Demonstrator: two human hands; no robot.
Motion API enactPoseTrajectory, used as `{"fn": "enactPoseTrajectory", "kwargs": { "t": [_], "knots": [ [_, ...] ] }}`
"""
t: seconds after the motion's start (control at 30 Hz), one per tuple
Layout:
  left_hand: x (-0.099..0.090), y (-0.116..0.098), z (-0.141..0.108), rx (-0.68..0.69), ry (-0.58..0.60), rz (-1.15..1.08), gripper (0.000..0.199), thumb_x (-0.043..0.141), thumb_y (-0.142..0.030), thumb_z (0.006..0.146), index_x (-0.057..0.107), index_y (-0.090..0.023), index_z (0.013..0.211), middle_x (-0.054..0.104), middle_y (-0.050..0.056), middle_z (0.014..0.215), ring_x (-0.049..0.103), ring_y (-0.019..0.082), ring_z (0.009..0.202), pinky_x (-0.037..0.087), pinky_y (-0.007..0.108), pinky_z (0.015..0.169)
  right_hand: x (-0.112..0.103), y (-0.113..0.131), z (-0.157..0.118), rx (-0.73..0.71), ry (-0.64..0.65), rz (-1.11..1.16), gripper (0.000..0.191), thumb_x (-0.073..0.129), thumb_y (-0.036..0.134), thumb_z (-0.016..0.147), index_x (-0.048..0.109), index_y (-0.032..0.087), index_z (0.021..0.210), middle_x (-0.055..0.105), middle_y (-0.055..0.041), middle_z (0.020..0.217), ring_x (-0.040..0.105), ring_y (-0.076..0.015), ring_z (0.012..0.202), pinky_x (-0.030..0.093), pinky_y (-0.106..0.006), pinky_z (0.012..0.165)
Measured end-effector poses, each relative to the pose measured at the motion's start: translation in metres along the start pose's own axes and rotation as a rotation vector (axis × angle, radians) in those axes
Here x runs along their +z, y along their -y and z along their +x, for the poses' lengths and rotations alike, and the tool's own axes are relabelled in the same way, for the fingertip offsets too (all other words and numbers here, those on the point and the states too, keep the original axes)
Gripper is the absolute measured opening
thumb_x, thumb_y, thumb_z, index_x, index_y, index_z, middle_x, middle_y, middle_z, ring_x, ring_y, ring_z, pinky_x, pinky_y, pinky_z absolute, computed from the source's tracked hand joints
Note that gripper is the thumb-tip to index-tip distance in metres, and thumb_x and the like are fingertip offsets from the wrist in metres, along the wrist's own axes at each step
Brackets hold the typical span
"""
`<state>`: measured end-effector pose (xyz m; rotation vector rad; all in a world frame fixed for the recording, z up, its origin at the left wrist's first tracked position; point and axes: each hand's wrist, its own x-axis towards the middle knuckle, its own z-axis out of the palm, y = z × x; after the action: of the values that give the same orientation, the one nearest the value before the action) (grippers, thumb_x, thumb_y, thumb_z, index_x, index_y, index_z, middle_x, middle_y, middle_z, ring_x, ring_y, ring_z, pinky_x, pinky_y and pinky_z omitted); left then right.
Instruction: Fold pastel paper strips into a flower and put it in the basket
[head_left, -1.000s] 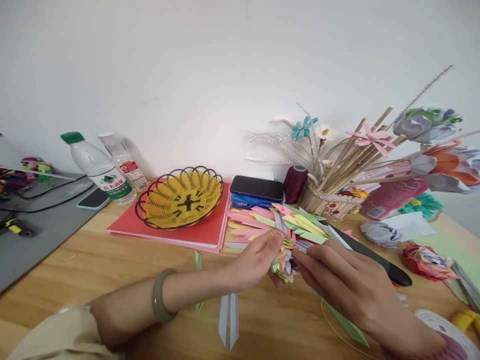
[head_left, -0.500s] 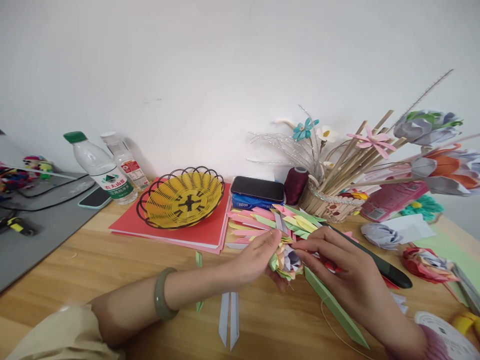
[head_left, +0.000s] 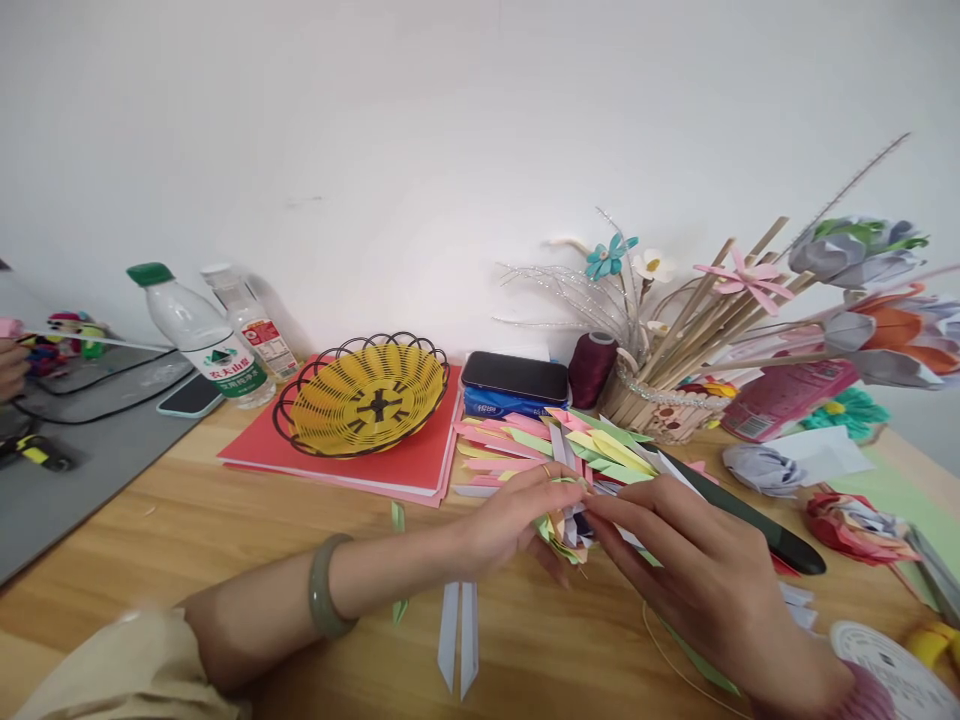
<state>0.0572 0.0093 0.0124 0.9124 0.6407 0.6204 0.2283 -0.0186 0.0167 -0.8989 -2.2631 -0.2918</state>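
A many-coloured folded-paper piece (head_left: pixel 559 538) is held above the wooden table. My left hand (head_left: pixel 517 515), with a bracelet at the wrist, grips it from the left, its thumb on top. From the right, my right hand (head_left: pixel 682 540) pinches at the upper right edge of the piece, its fingertips meeting the left thumb; what is between them is hidden. Behind the hands lies a pile of folded paper strips (head_left: pixel 510 445) in pink, green, yellow and white. Two pale strips (head_left: pixel 469 640) and a green strip (head_left: pixel 399 610) rest near my left forearm.
A yellow basket (head_left: pixel 367 400) sits on red paper (head_left: pixel 251 440). Bottles (head_left: pixel 225 355) stand to its left. At the right are a stick holder (head_left: pixel 667 410), paper flowers (head_left: pixel 862 525) and a spool (head_left: pixel 885 665). Another person's hand (head_left: pixel 11 368) shows at far left.
My left thumb has shifted right over the paper piece, meeting my right fingertips. My right hand has turned slightly and covers more of the long green strip. Another person's hand has appeared at far left.
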Motion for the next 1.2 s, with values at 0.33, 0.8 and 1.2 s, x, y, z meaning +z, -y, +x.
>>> {"fn": "enactPoseTrajectory", "kwargs": {
  "t": [0.33, 0.8, 1.2],
  "knots": [
    [-0.001, -0.001, 0.001, -0.032, -0.009, -0.01, 0.024, 0.052, -0.027, 0.068, 0.048, -0.019, 0.091, 0.048, 0.001, 0.072, 0.048, 0.012, 0.063, 0.047, 0.021, 0.042, -0.003, 0.006, 0.011, 0.18, 0.036, 0.16, 0.007, 0.052, 0.016, 0.08, 0.057, 0.019, 0.085, 0.058, -0.0034, 0.075, 0.055, -0.0127, 0.065, 0.045, -0.025, 0.056],
    [-0.005, -0.001, 0.005, 0.031, 0.115, -0.295, 0.04, 0.03, -0.037, 0.086, 0.056, -0.014, 0.105, 0.063, 0.011, 0.09, 0.059, 0.017, 0.073, 0.045, 0.031, 0.067, -0.004, 0.0, 0.009, 0.449, -0.113, 0.331, 0.02, 0.05, 0.025, 0.082, 0.051, 0.023, 0.102, 0.055, -0.0035, 0.088, 0.054, -0.0155, 0.075, 0.047, -0.028, 0.063],
    [0.002, -0.007, 0.001, 0.126, 0.074, -0.519, 0.043, 0.03, -0.047, 0.086, 0.058, -0.017, 0.097, 0.059, 0.007, 0.089, 0.054, 0.015, 0.08, 0.04, 0.028, 0.071, 0.021, 0.006, 0.003, 0.333, 0.066, 0.251, 0.071, 0.061, 0.035, 0.073, 0.021, 0.024, 0.132, 0.029, -0.0132, 0.13, 0.031, -0.0294, 0.122, 0.036, -0.051, 0.094]
  ]
}}
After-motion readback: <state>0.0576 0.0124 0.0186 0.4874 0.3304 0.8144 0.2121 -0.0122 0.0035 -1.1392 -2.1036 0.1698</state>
